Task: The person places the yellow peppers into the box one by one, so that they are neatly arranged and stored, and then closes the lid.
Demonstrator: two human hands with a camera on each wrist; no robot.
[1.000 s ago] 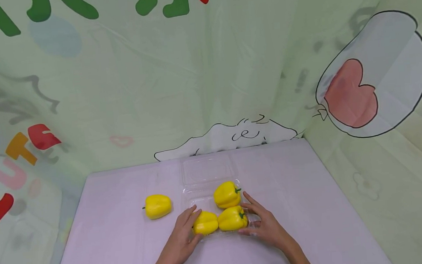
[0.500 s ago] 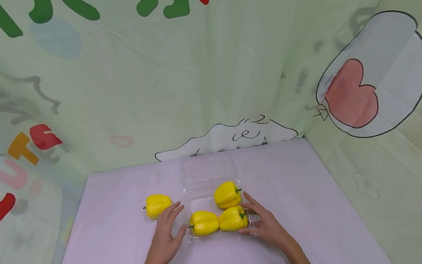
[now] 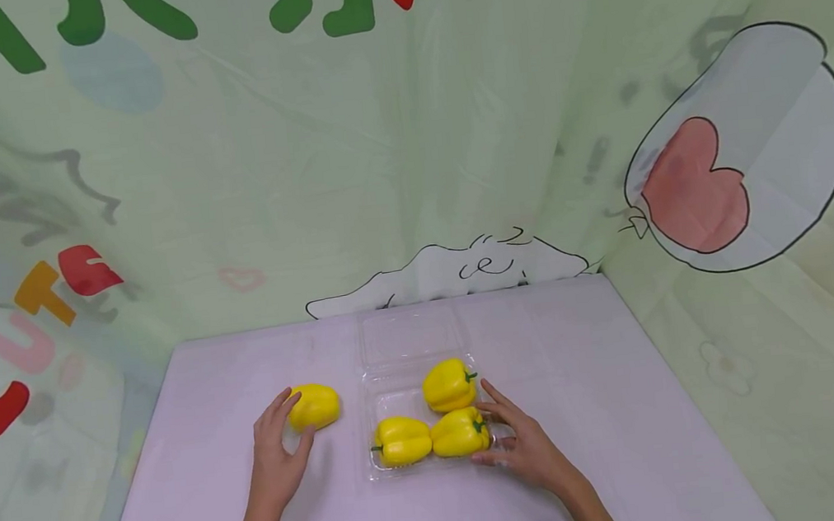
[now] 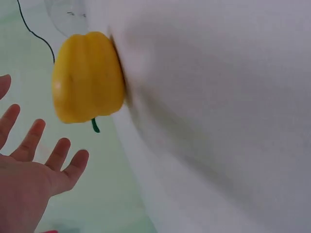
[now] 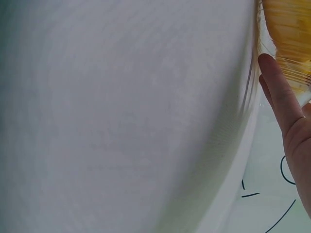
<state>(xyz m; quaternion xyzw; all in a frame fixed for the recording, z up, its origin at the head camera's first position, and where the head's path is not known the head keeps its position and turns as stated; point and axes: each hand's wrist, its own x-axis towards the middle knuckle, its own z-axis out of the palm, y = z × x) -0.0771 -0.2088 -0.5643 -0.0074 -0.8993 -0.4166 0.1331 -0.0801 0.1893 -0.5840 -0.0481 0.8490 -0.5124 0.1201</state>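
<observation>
Left hand (image 3: 276, 455) has shifted off the clear plastic clamshell (image 3: 392, 401), lower centre of the head view, to the loose yellow bell pepper (image 3: 318, 406) on the table (image 3: 582, 362) at lower left, fingers spread and, per the left wrist view, not touching it. Right hand (image 3: 525, 441) stays at the clamshell's right edge, fingers apart and fairly straight, apparently steadying it. Three yellow bell peppers (image 3: 403, 441) sit inside with its upper-left spot bare, so the loose one seems the only pepper not yet packed.
</observation>
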